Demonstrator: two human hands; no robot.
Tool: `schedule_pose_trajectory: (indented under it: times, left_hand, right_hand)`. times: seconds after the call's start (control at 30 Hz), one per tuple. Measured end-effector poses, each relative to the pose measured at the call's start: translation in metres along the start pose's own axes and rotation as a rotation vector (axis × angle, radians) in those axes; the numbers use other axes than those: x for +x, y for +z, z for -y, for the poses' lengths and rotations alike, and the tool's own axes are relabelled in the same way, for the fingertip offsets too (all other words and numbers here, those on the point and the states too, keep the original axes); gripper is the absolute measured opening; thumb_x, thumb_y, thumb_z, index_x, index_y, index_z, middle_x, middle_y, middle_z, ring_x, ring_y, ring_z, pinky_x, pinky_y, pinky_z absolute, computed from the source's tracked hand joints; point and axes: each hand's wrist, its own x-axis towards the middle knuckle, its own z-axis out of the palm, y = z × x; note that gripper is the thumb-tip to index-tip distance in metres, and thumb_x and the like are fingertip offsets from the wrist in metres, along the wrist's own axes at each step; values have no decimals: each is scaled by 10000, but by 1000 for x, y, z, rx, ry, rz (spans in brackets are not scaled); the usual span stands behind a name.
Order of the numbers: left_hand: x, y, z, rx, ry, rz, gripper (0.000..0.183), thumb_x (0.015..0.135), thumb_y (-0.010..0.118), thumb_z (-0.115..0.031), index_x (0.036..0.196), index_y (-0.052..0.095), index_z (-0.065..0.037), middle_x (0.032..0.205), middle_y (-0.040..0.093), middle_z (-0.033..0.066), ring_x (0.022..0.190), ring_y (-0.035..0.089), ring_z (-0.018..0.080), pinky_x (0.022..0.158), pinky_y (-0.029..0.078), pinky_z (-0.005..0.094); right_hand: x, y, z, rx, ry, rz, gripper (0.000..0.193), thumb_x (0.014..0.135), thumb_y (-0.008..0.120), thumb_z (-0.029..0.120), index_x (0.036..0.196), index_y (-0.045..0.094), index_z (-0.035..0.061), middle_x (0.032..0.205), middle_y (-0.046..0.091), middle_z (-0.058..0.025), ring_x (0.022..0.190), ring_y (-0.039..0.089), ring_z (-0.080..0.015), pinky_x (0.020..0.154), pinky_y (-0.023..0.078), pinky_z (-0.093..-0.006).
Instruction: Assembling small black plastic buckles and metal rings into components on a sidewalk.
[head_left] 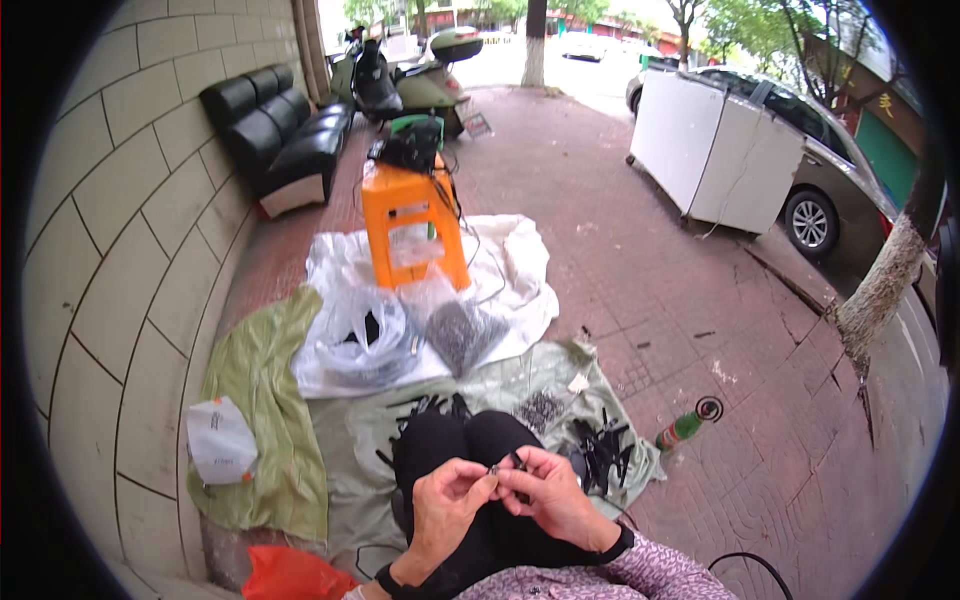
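Above my black-clad knees, my two hands meet fingertip to fingertip. My left hand is closed in a pinch on a tiny dark piece, too small to name. Thumb and fingers of my right hand are closed on a small black strip-like part, its end showing above the fingers. On the green sheet beyond my knees lie a heap of small dark grey parts and, to the right, a pile of black strips. More black strips lie partly hidden behind my left knee.
An orange stool carrying a black bag stands on a white sheet. Before it are a plastic bag of dark parts and a clear bag. A green bottle stands right; a red bag lies near left.
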Motion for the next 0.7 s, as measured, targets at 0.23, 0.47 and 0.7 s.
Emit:
schedule_pose_trajectory:
  times: [0.23,0.47,0.7]
  left_hand:
    - [2,3,2,375,434,-86,143,777,706,57,858,610,-10,896,645,106,693,697,215,596,576,294]
    - [-10,18,-28,615,760,-85,96,873,616,-2,953,667,9,790,661,54,620,614,175,583,505,292]
    - [8,10,-7,252,288,143,170,778,695,86,920,624,25,984,663,128,862,674,167,758,560,269]
  right_hand:
    - [0,-11,-2,-44,14,-78,98,925,662,130,909,632,38,736,636,-47,563,561,-110,448,344,-206]
    - [-5,-13,-5,-117,71,-57,149,915,687,165,872,654,26,699,635,-39,502,528,-79,417,327,-181]
    - [-4,-20,13,-185,54,-108,124,914,652,136,867,648,21,664,605,-26,483,502,-58,405,324,-178]
